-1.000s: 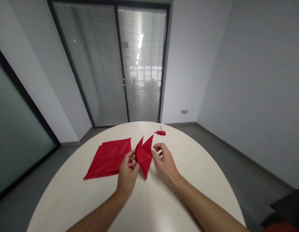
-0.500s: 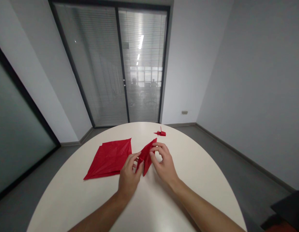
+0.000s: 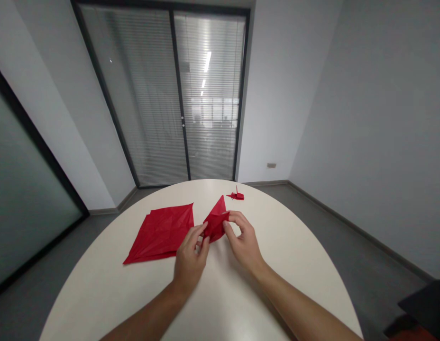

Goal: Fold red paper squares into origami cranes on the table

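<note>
A folded piece of red paper [image 3: 216,222] is held between my two hands, a little above the table. My left hand [image 3: 191,253] pinches its left edge between thumb and fingers. On the other side, my right hand [image 3: 245,241] grips the right corner with thumb and forefinger. One pointed flap of the paper rises away from me, and a fold crosses its front. To the left lies a larger creased sheet of red paper [image 3: 159,232], close to my left fingers. Beyond my right hand sits a small folded red paper figure [image 3: 236,194] with thin points.
The round white table [image 3: 220,308] carries these papers. Past its far edge stands a glass partition with blinds [image 3: 152,104] and dark frames. At the lower right, a dark object [image 3: 426,305] is partly visible beside the table.
The red paper in my hands has turned: its right corner is folded toward me and its tall flap now points up and away. My right fingers have shifted their pinch slightly.
</note>
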The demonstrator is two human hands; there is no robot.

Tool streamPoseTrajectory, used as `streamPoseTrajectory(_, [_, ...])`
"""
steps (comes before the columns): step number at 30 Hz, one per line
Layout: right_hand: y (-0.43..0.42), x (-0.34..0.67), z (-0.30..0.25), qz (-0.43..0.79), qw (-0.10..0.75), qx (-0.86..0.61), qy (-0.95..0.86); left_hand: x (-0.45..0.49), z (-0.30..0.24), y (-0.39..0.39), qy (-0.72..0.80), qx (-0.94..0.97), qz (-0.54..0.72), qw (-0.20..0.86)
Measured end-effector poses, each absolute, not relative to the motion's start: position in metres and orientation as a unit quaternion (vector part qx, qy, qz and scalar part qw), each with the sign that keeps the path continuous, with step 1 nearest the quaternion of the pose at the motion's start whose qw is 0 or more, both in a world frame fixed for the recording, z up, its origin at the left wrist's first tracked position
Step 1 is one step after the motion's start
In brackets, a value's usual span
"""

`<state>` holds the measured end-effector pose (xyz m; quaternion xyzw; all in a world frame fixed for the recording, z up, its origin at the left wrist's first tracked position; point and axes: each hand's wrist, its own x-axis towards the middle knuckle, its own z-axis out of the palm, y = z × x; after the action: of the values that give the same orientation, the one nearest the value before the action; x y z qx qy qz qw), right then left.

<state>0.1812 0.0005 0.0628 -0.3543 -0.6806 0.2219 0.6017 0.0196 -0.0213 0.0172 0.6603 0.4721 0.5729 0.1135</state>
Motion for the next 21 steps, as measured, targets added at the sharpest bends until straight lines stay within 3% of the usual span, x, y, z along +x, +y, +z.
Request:
streamPoseTrajectory(9, [0.004,0.183,0.057,0.209,0.604,-0.347,-0.686,0.022,0.019,-0.023,0.505,0.590,0.598,0.200])
streamPoseTrajectory(21, [0.003,0.185,0.058,0.219,0.570,-0.380,-0.695,0.022,0.024,-0.027,0.491,0.606,0.591,0.206])
